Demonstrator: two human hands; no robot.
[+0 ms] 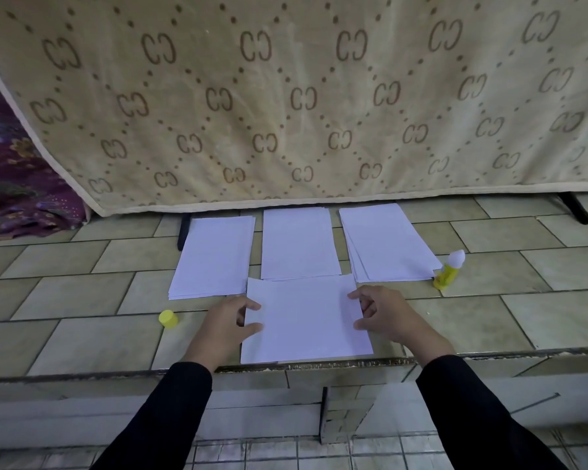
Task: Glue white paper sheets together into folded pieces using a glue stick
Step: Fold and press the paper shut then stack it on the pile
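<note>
Single paper sheet [306, 320] lies flat on tiled surface [82, 334], near its front edge. Left hand [226, 325] grasps the sheet's left edge and right hand [389, 317] its right edge, fingers [353, 295] and thumbs curled onto the paper, sheet between both hands. Three paper stacks [299, 242] lie just behind it. Uncapped glue stick [448, 271] stands by the right stack, yellow cap [168, 318] left of the left hand.
</note>
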